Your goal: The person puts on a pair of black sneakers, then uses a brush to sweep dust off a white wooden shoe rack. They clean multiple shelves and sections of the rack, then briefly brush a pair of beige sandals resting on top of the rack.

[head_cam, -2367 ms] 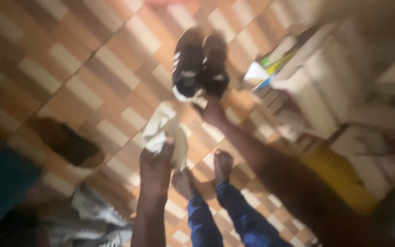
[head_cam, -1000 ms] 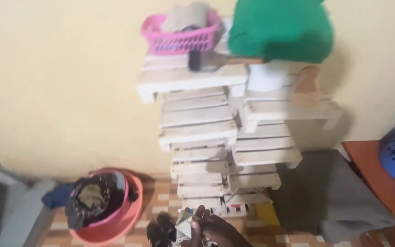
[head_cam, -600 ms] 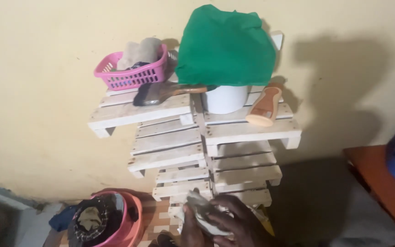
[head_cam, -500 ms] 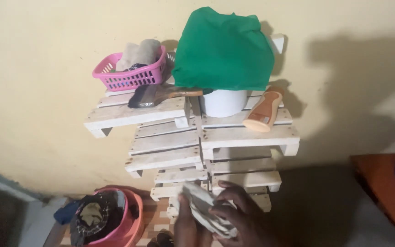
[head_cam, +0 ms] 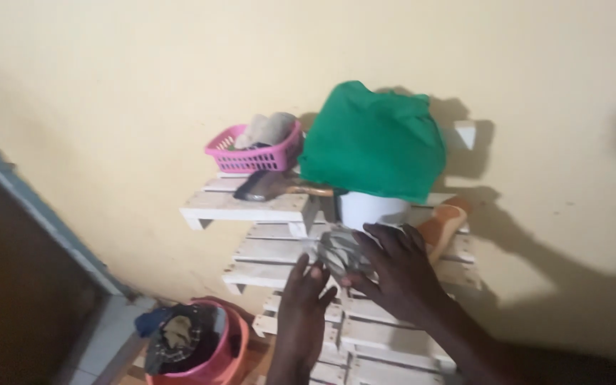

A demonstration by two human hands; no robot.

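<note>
Held thing: a crumpled grey cloth (head_cam: 338, 251), bunched up in front of the white slatted wooden shelf (head_cam: 251, 207), just below the white bucket (head_cam: 372, 210).
Right hand (head_cam: 393, 269): fingers spread wide and wrapped over the cloth from the right side and above; it has the main hold.
Left hand (head_cam: 306, 299): fingers up, open, touching the cloth's lower left edge from below; whether it grips or only steadies, I cannot tell.
Key relation: the cloth sits between the two hands, up and left of the right palm, up and right of the left fingertips; the right hand is nearer and covers more of it.
Long axis: too crumpled to tell.
Around it: green cloth (head_cam: 372, 139) draped over the bucket, pink basket (head_cam: 254, 151) on the top slats to the left, brush (head_cam: 276, 187) beside it, pink basin (head_cam: 208, 349) down on the floor.
</note>
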